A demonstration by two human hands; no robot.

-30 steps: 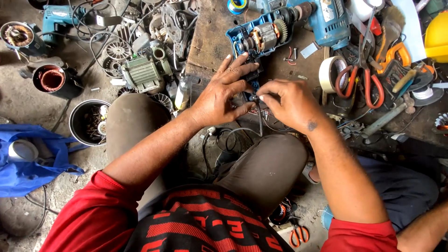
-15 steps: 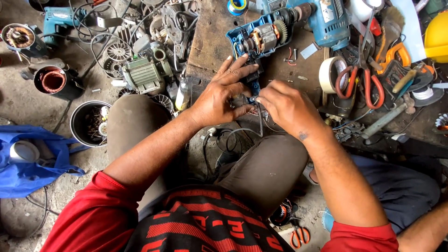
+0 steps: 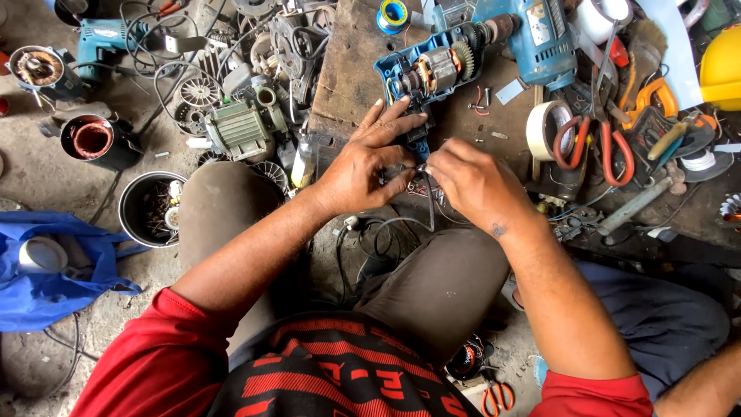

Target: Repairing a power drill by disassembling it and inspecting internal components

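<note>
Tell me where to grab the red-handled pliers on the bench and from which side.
Take the red-handled pliers by the two red handles, probably from above, closing around both. They lie flat, handles spread into loops with room around them; the head end is tucked among other tools. The right hand is nearest.

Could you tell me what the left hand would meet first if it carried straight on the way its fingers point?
Most likely the opened blue drill: the left hand points its fingers up and right, with the fingertips already at its handle.
</note>
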